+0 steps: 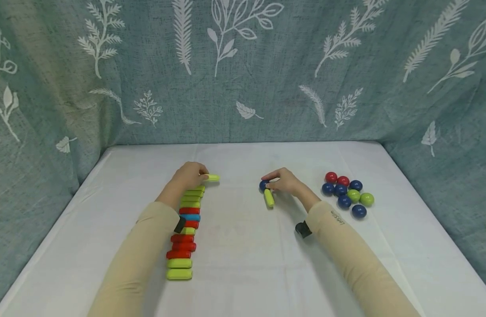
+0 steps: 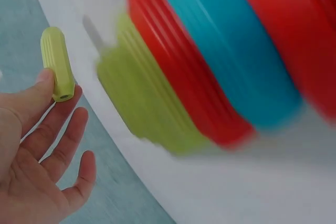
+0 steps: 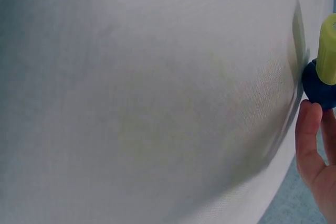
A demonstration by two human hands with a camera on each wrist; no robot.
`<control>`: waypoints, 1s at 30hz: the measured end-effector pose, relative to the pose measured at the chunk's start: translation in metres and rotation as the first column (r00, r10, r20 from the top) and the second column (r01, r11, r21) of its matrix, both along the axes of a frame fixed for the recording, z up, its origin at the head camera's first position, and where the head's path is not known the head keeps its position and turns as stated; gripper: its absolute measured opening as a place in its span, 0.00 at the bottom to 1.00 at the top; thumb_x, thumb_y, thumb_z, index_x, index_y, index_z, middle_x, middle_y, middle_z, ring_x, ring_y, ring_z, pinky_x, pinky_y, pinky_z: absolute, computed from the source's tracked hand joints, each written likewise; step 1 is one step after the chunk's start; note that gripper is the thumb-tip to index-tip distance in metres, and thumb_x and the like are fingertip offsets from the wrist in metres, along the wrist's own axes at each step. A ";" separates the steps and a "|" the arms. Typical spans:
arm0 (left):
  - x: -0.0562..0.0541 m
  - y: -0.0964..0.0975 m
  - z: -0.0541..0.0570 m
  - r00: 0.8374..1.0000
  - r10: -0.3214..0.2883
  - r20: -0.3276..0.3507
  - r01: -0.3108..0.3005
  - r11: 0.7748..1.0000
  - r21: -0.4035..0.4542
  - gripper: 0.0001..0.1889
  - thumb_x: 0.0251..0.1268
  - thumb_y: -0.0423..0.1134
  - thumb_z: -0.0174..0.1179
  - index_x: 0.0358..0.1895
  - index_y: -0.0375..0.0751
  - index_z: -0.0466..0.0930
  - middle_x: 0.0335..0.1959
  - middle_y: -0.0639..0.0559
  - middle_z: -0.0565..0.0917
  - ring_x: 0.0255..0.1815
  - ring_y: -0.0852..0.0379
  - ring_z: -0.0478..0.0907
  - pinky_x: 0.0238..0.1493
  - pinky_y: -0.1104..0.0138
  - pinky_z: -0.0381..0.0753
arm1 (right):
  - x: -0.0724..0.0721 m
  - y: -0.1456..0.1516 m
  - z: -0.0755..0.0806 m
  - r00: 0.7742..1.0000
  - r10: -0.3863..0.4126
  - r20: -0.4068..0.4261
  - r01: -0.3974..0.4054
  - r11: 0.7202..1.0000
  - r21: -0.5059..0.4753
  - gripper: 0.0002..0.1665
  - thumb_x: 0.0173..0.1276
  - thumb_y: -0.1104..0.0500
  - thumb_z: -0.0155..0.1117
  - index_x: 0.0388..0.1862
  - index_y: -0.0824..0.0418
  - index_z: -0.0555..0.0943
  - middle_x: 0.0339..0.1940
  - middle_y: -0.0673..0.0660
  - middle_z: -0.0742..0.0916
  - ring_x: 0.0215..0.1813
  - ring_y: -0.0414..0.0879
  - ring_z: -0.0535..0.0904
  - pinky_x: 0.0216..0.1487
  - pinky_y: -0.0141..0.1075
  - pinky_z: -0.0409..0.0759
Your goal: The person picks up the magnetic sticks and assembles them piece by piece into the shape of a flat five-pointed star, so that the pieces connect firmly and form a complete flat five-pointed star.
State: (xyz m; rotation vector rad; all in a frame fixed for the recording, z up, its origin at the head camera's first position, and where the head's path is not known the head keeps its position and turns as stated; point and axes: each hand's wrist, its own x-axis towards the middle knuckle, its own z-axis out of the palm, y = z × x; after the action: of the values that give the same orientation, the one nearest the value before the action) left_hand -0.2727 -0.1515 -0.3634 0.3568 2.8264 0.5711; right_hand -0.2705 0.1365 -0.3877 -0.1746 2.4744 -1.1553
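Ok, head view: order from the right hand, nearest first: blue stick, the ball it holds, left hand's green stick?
1. Blue ball: in the right hand
2. Green stick: in the left hand
3. Blue stick: in the left row

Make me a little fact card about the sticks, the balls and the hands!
Left hand: pinches a lime stick
Right hand: holds a blue ball, another lime stick against it
Stick row: lime, red and blue, on the left, partly hidden
Ball group: nine on the right; five blue, two red, two green
Table cover: white
Backdrop: blue-green cloth, white leaves
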 end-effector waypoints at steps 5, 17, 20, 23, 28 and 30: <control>-0.001 0.024 -0.001 0.999 -0.048 0.012 0.049 0.999 -0.020 0.14 0.67 0.40 0.53 0.49 0.36 0.79 0.48 0.42 0.79 0.50 0.46 0.73 0.52 0.51 0.69 | -0.001 -0.002 -0.001 1.000 -0.016 0.002 0.016 1.000 0.000 0.18 0.64 0.64 0.59 0.54 0.62 0.78 0.58 0.61 0.76 0.51 0.48 0.73 0.41 0.32 0.75; 0.007 0.072 -0.012 0.997 -0.073 -0.004 0.073 0.997 -0.028 0.13 0.66 0.42 0.54 0.46 0.41 0.81 0.46 0.48 0.81 0.50 0.50 0.75 0.53 0.51 0.68 | 0.000 -0.009 0.000 1.000 -0.017 -0.009 0.017 1.000 -0.019 0.18 0.64 0.65 0.59 0.54 0.62 0.78 0.58 0.61 0.76 0.48 0.47 0.75 0.41 0.34 0.77; 0.007 0.081 -0.016 0.998 -0.065 0.014 0.065 0.997 -0.030 0.13 0.67 0.44 0.53 0.47 0.42 0.81 0.46 0.49 0.81 0.49 0.51 0.75 0.51 0.54 0.70 | 0.000 -0.009 0.000 1.000 -0.015 -0.013 0.015 1.000 -0.020 0.18 0.64 0.65 0.59 0.53 0.62 0.79 0.58 0.61 0.77 0.43 0.46 0.76 0.40 0.34 0.77; 0.008 0.088 -0.019 0.998 -0.055 0.025 0.056 0.998 -0.035 0.14 0.67 0.44 0.52 0.48 0.42 0.80 0.45 0.49 0.81 0.48 0.52 0.75 0.49 0.57 0.72 | 0.000 -0.008 0.000 1.000 -0.009 -0.012 0.009 0.999 -0.036 0.18 0.64 0.66 0.58 0.54 0.63 0.78 0.57 0.62 0.77 0.39 0.45 0.76 0.38 0.34 0.77; 0.008 0.092 -0.023 0.999 -0.049 0.014 0.049 0.999 0.005 0.13 0.67 0.42 0.52 0.47 0.38 0.80 0.42 0.47 0.81 0.45 0.53 0.76 0.47 0.61 0.73 | 0.000 -0.008 0.000 1.000 -0.006 -0.007 0.005 0.999 -0.047 0.18 0.64 0.67 0.57 0.54 0.63 0.78 0.58 0.63 0.77 0.37 0.45 0.76 0.38 0.35 0.77; 0.007 0.093 -0.024 0.998 -0.059 0.010 0.058 0.997 0.043 0.12 0.66 0.39 0.53 0.46 0.36 0.80 0.41 0.46 0.81 0.44 0.53 0.75 0.47 0.62 0.74 | 0.000 -0.008 0.000 1.000 -0.010 -0.003 0.009 0.999 -0.043 0.18 0.64 0.66 0.57 0.54 0.62 0.78 0.58 0.62 0.76 0.38 0.45 0.76 0.39 0.35 0.77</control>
State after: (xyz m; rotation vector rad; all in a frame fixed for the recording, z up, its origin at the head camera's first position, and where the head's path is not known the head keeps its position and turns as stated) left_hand -0.2653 -0.0587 -0.3875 0.4415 2.7864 0.6195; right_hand -0.2708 0.1289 -0.3874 -0.1770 2.4571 -1.2135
